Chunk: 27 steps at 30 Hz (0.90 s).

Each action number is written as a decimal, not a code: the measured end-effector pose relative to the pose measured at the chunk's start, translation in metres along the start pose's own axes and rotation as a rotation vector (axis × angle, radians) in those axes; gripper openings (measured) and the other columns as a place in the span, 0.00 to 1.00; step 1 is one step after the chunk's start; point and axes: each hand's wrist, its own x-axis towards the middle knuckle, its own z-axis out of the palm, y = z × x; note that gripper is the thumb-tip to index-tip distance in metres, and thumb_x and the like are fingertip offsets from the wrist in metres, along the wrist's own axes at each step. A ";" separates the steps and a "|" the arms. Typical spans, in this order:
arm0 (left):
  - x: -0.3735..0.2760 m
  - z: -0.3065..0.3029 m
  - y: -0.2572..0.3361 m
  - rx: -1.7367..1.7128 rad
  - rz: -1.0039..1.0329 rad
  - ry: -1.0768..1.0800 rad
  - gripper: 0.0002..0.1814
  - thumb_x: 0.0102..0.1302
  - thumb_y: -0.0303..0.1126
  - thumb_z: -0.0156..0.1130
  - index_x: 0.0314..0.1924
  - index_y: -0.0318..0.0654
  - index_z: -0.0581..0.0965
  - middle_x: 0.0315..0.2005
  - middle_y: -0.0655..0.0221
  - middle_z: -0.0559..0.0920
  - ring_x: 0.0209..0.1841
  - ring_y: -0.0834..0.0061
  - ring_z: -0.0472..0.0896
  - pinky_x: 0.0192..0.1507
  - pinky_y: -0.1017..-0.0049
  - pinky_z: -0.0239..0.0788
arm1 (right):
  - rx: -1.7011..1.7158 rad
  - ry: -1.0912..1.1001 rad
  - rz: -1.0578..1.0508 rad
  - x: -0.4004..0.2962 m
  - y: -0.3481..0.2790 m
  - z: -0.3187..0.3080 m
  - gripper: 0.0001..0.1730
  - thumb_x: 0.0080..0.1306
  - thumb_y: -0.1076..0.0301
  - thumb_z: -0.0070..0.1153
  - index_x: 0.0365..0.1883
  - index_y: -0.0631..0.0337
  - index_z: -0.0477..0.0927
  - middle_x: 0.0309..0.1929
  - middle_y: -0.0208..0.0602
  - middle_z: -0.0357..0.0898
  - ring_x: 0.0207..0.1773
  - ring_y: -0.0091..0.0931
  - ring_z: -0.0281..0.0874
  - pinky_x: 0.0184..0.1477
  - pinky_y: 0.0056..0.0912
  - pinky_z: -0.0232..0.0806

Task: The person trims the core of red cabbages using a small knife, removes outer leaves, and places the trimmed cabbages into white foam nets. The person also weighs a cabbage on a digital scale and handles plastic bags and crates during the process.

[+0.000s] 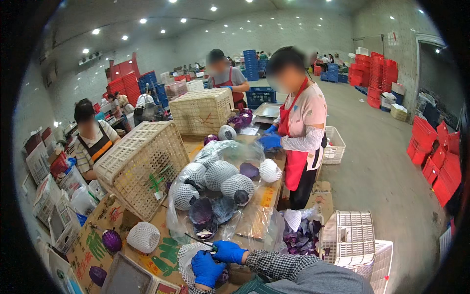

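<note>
Both my hands wear blue gloves and work close together at the table's near edge. My right hand [229,252] grips a thin dark tool [198,240], perhaps a knife, that points away to the left. Just below it, my left hand [208,269] is closed over a white foam net [186,259]. Some purple shows under its fingers, probably a red cabbage [222,276], mostly hidden. Beyond my hands, loose dark purple cabbage leaves [203,214] lie at a clear plastic bag [172,217] with several net-wrapped cabbages [221,175].
Left stand a tilted cream plastic crate [141,165], a netted cabbage [143,237], bare red cabbages [112,240], green gloves [164,265] and a scale [126,277]. Right are a bin of purple leaves [302,237] and white crates [354,237]. A co-worker [303,110] stands across the table's right side.
</note>
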 end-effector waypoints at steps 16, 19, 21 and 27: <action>-0.032 -0.033 0.007 -0.060 0.046 -0.045 0.41 0.48 0.53 0.70 0.57 0.34 0.72 0.54 0.53 0.75 0.54 0.54 0.73 0.54 0.59 0.65 | -0.113 -0.037 -0.058 -0.015 -0.017 0.000 0.27 0.62 0.51 0.55 0.56 0.54 0.71 0.47 0.52 0.78 0.47 0.48 0.77 0.45 0.47 0.71; -0.055 -0.026 0.008 -0.006 0.171 0.276 0.43 0.45 0.54 0.70 0.58 0.36 0.72 0.54 0.50 0.75 0.55 0.52 0.73 0.52 0.54 0.64 | -0.150 -0.081 -0.032 -0.021 -0.028 -0.007 0.26 0.62 0.51 0.55 0.54 0.54 0.71 0.47 0.53 0.77 0.47 0.49 0.77 0.46 0.47 0.71; -0.070 -0.031 0.006 -0.016 0.186 0.273 0.42 0.45 0.54 0.71 0.58 0.37 0.73 0.53 0.51 0.75 0.54 0.52 0.73 0.52 0.53 0.64 | -0.119 -0.012 -0.057 -0.020 -0.019 -0.002 0.26 0.61 0.51 0.56 0.53 0.55 0.72 0.47 0.53 0.77 0.47 0.49 0.77 0.47 0.47 0.70; -0.081 -0.006 -0.012 -0.354 0.211 0.949 0.28 0.45 0.56 0.70 0.37 0.41 0.81 0.28 0.60 0.81 0.31 0.58 0.78 0.37 0.57 0.69 | 0.029 -0.032 0.011 -0.020 -0.008 -0.024 0.26 0.61 0.49 0.55 0.49 0.60 0.75 0.46 0.54 0.78 0.47 0.47 0.77 0.48 0.46 0.70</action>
